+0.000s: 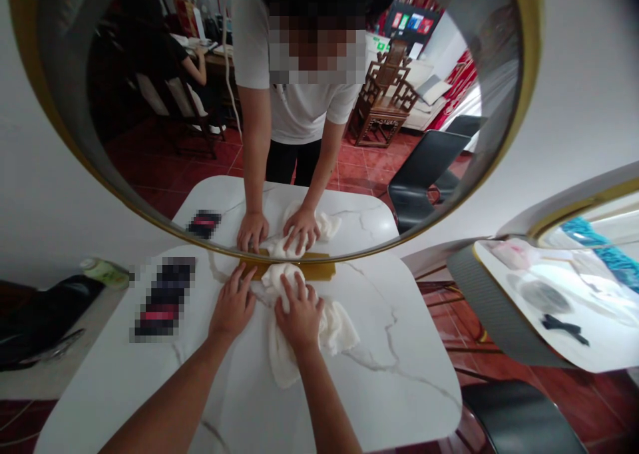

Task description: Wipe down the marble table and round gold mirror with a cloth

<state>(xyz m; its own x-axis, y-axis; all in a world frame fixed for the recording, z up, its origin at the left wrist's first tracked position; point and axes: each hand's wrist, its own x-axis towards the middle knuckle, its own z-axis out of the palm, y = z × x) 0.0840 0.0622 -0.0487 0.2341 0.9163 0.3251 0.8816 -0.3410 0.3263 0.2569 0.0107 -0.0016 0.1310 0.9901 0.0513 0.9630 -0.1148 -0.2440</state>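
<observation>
My right hand presses down on a bunched white cloth, fingers spread and bent over its thick part. One loose end of the cloth trails right, and another hangs toward me on the marble-patterned white table. The cloth lies against the gold base strip under a large round mirror. My left hand rests nearly flat beside the cloth, apart from it, with fingertips at the strip's left part. The gold-rimmed mirror reflects both hands and the cloth.
A dark, pixelated rectangular object lies left on the table. Beyond that edge are a pale green bottle and a black bag. At right stand a black chair and another white table. The mirror reflects a seated person.
</observation>
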